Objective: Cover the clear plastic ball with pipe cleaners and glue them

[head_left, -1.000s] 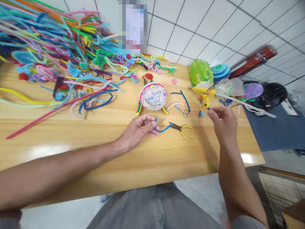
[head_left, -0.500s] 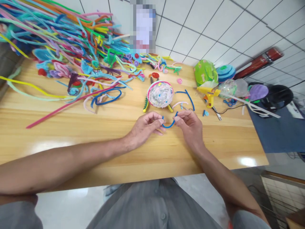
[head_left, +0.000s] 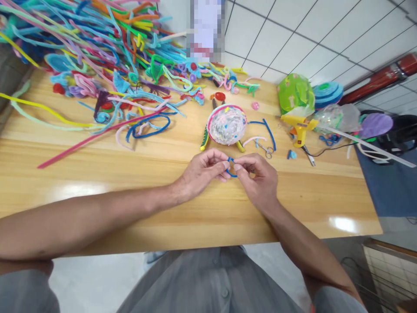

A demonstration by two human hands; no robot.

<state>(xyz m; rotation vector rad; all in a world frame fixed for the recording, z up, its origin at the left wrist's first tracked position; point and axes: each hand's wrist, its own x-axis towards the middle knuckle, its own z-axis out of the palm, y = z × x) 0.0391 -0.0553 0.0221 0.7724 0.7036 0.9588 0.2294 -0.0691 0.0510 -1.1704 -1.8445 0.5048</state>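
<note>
My left hand (head_left: 202,171) and my right hand (head_left: 259,180) meet over the wooden table (head_left: 163,195), both pinching a short blue pipe cleaner (head_left: 230,167) that is bent into a small loop between the fingertips. Just beyond the hands sits a dome-shaped ball (head_left: 227,124) of white and pastel fuzz with a pink rim. Small scissors (head_left: 267,150) and a curved blue pipe cleaner (head_left: 269,132) lie right of the dome.
A big heap of coloured pipe cleaners (head_left: 97,56) covers the table's far left. A yellow glue gun (head_left: 299,128) with its cord, a green ball (head_left: 295,93) and a blue coil (head_left: 327,93) stand at the far right. The table's right edge drops to a blue mat (head_left: 387,182).
My right hand came back from the glue gun to the blue pipe cleaner and took its free end. Both hands then drew together, bending it from an open arc into a tight loop.
</note>
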